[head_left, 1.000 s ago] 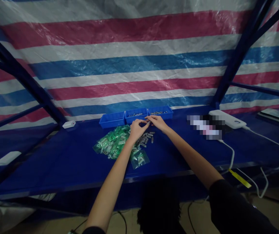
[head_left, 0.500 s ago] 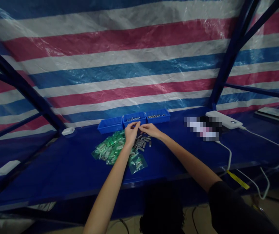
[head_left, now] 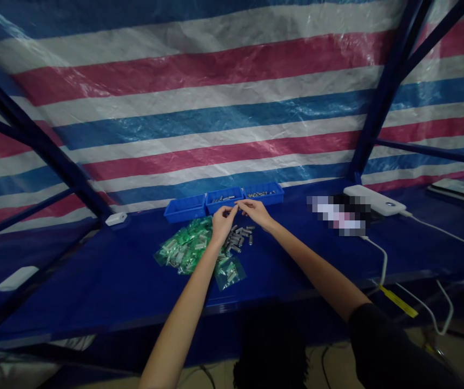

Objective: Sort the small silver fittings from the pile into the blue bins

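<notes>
- Head view, centre: left hand [head_left: 221, 222] and right hand [head_left: 256, 212] meet at the fingertips above the table, each with thumb and fingers drawn narrow. Whether a small part sits in either pinch I cannot tell; the fingers hide the spot.
- Metal cylinders [head_left: 239, 237] lie loose on the table, in a scattered cluster just below the joined fingers and beside the left wrist.
- Green-tinted bags [head_left: 187, 246] form a pile to the left of these, close by the left forearm, with pale parts showing through the plastic.
- Clear bag [head_left: 231, 273] lies flat at the near edge of that pile, small pale pieces inside it.
- Three blue trays stand side by side behind the hands: left tray [head_left: 185, 217], middle tray [head_left: 212, 208] with slim metallic pieces in it, and right tray [head_left: 276, 200] with many small metallic parts.
- Blue table [head_left: 94, 275] carries all of this; striped sheeting [head_left: 216, 119] hangs behind it.
- White device [head_left: 375, 200] lies on the right with a white cable [head_left: 385, 265] near it, next to a pixelated patch [head_left: 339, 215]. Yellow tag [head_left: 399, 301] hangs at the front edge.
- Small white box [head_left: 116, 219] sits toward the back left.
</notes>
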The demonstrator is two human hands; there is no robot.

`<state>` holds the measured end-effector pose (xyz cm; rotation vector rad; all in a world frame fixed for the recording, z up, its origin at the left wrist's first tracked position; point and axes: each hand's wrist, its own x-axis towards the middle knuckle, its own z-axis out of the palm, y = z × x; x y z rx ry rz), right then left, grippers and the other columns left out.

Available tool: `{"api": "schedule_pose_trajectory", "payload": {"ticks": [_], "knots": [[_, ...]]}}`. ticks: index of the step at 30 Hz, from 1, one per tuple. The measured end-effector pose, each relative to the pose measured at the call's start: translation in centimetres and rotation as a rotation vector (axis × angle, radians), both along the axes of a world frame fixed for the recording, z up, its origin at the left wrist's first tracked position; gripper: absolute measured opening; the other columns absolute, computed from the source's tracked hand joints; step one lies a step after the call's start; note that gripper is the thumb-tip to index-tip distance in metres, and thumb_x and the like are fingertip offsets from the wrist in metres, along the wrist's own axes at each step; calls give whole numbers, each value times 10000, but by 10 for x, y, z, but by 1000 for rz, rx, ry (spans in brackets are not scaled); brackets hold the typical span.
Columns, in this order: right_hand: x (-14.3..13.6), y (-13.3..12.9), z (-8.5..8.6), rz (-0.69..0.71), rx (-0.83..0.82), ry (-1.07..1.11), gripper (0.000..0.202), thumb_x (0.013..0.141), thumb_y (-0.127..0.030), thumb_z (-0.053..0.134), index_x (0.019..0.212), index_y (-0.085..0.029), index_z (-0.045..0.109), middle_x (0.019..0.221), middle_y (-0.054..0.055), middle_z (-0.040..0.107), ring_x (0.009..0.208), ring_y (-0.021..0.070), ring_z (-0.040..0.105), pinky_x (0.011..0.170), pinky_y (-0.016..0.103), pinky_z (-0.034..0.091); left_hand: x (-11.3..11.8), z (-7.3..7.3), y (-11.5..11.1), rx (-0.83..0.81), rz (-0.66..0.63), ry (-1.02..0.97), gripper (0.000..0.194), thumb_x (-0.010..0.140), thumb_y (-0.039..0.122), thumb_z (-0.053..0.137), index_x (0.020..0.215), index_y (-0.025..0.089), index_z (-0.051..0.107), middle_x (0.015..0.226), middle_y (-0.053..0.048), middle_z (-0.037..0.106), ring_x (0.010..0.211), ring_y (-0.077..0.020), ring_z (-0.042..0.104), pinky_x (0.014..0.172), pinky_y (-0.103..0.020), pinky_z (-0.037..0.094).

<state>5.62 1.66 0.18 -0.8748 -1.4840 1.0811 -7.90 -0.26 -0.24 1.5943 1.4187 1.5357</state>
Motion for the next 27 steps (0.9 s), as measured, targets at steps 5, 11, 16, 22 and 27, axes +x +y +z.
{"api": "schedule_pose_trajectory", "payload": {"ticks": [5, 11, 16, 22, 27], "knots": [[5, 9, -4, -92, -19, 30, 304, 706, -396, 610, 839, -135, 692, 811, 64, 696, 694, 147, 617, 647, 246, 481, 9, 4, -15, 33, -22, 415, 276, 677, 426, 669, 843, 206, 688, 833, -61, 620, 812, -210, 539, 811, -343, 391], [10, 18, -1, -129, -101, -5, 191, 704, -287, 612, 779, -129, 688, 716, 61, 694, 625, 139, 622, 602, 239, 494, 23, 2, -31, -80, -88, 844, 230, 666, 428, 666, 772, 225, 696, 905, -85, 586, 989, -306, 464, 883, -449, 334], [10, 22, 4, -72, -65, 59, 162, 704, -242, 611, 812, -151, 690, 747, 44, 710, 684, 142, 651, 646, 239, 512, 24, 4, -32, -122, -106, 905, 196, 699, 394, 619, 776, 231, 697, 894, -80, 583, 984, -304, 462, 871, -442, 337], [21, 24, 12, -73, 26, 9, 282, 736, -301, 608, 978, -173, 673, 892, 58, 714, 741, 152, 663, 651, 250, 511, 24, 9, -35, -170, -124, 943, 240, 724, 411, 580, 835, 222, 679, 946, -65, 599, 1017, -276, 455, 875, -412, 340], [27, 23, 0, -133, 325, -430, 226, 733, -136, 562, 908, -177, 698, 939, 51, 702, 835, 169, 641, 794, 298, 493, 24, 7, -35, -182, -80, 957, 238, 729, 411, 571, 821, 219, 677, 936, -65, 601, 1010, -273, 464, 869, -406, 342]]}}
